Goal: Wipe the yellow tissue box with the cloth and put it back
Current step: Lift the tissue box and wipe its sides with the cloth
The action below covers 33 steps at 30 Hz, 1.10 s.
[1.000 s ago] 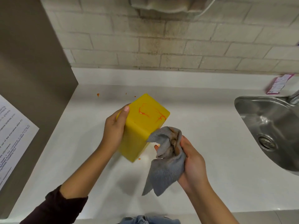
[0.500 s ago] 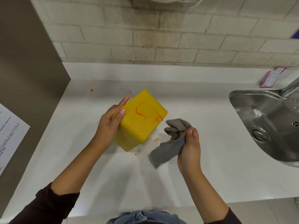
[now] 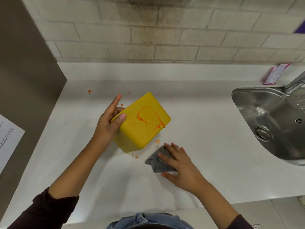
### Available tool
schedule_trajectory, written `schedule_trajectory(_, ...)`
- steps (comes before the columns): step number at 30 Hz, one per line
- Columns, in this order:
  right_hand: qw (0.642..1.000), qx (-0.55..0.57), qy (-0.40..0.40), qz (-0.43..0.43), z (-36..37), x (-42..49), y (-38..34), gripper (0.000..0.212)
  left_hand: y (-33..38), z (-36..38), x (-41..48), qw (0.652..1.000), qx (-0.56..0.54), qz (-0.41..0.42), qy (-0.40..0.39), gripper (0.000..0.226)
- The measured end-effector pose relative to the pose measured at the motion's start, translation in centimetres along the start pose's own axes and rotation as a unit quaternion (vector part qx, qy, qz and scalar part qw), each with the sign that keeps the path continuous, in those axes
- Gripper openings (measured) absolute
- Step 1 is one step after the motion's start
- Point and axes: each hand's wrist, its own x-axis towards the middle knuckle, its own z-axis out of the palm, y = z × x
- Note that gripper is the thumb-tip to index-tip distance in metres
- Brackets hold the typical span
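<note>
two hands work at a white countertop [image 3: 189, 113], and reading from the left of the frame, a brown panel with a white printed sheet [image 3: 6, 139] comes first. left of centre, the left hand [image 3: 107, 128] grips the yellow plastic tissue box [image 3: 142, 123] by its left side, thumb on the near edge and index finger pointing up past the far edge. the box is held tilted, its long axis running from lower left to upper right, one broad face turned up and streaked with an orange smear [image 3: 149, 120]. small orange drops [image 3: 157, 141] dot the counter around it. lower right of the box, just apart from its lower corner, the right hand [image 3: 179, 164] lies flat with fingers spread, pressing the crumpled grey cloth [image 3: 158, 161] onto the counter rather than clutching it. so the soiled face lies up and to the left of the cloth hand, the nearer one for wiping. at the right edge sits a steel sink [image 3: 270, 123], with a pink packet [image 3: 275, 74] above it.
</note>
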Motion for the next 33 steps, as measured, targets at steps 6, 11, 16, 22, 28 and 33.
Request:
schedule_trajectory(6,0.996,0.03,0.085,-0.023,1.2,1.3,-0.2,0.027,-0.3,0.9,-0.8,0.999,-0.026,-0.002,0.043,0.045)
schedule_trajectory(11,0.849,0.356,0.267,0.283,-2.9,2.5,-1.5,0.027,-0.5,1.5,-1.1,0.997,-0.034,0.003,0.063,0.034)
schedule_trajectory(16,0.708,0.552,0.396,0.192,-10.2,3.5,-4.7,0.018,-0.7,1.6,-0.9,0.996,-0.042,-0.002,0.079,0.035)
schedule_trajectory(22,0.846,0.379,0.365,0.085,-11.3,7.6,-9.4,0.028,-0.9,1.2,-0.5,0.995,-0.039,-0.002,0.088,0.035)
schedule_trajectory(28,0.956,0.157,0.248,0.02,-7.9,8.0,-9.0,0.043,-1.2,1.4,-0.4,0.995,-0.051,0.006,0.089,0.036)
schedule_trajectory(33,0.952,0.14,0.245,-0.118,-8.2,7.2,-6.8,0.039,-1.2,1.0,-0.3,0.994,-0.08,-0.011,0.068,0.042)
